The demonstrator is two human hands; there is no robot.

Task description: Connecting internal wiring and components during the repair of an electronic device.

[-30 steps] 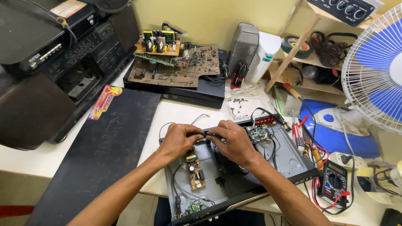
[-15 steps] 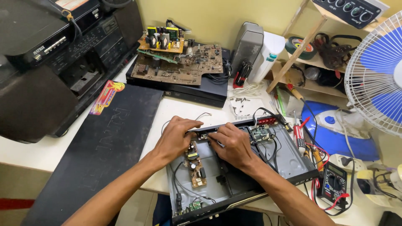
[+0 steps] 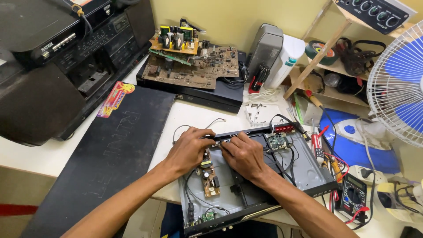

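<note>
Head view, centre of the frame: we log an open grey sheet-metal chassis (image 3: 304,169) of a flat electronic box, lid off, lying on the white table (image 3: 189,114). Our left hand (image 3: 187,150) and right hand (image 3: 242,154) meet at its rear wall, just above centre. Fingers of both are curled narrow, tips pinched on a small part at the back edge; what exactly they grip we cannot tell. Below the hands, a tan power-supply board (image 3: 209,176) sits in the chassis; right of them, a small green circuit board (image 3: 277,142) with black wires.

Left of the frame: a flat black metal cover panel (image 3: 110,163), a large black stereo (image 3: 53,57). Upper centre: brown circuit boards (image 3: 189,66) stacked on a black player. Lower right: a dark multimeter (image 3: 352,196) with red leads; right edge, a white fan with blue blades (image 3: 401,83).

Step in hand, as we judge: working a fitting at the rear wall. The next move calls for a steady, fine pinch there, clear of the wires
</note>
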